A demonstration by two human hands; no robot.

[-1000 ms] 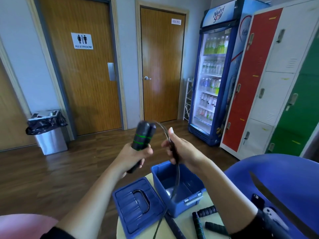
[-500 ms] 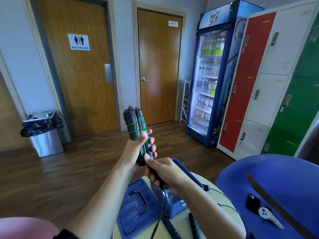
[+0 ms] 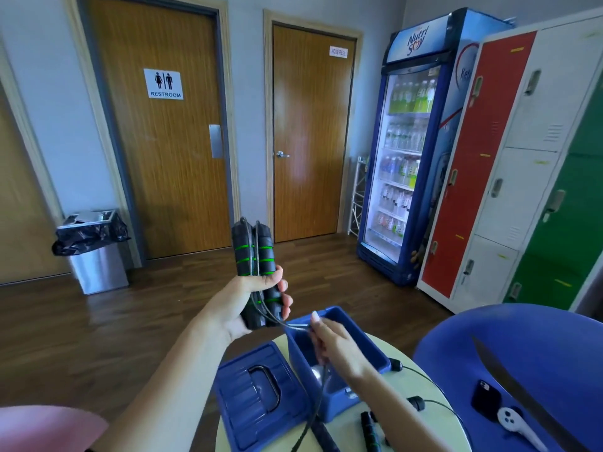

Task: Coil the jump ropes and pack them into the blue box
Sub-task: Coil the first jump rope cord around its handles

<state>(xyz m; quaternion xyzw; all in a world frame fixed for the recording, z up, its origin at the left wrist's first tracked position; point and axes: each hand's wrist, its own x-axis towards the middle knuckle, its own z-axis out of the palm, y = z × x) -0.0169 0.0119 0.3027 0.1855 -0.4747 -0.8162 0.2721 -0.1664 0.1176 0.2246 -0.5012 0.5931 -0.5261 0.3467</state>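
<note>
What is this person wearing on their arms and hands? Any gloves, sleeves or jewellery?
Very little: the left forearm and right forearm are bare, the left hand and right hand are ungloved, and no rings, watch or bracelets show. The right hand has a long fingernail. No sleeve is clearly visible.

Bright, even indoor light; lit fridge [image 3: 404, 158] glows, soft sheen on wood floor [image 3: 81, 337]. Wide-angle bend w/ lockers [image 3: 522, 158] leaning at edges. Slight motion blur on right hand [image 3: 332, 344].

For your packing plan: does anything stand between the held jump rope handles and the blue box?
Nothing fixed: the lid lies beside the blue box; only the right hand, pinching the cord, is over it.
</note>
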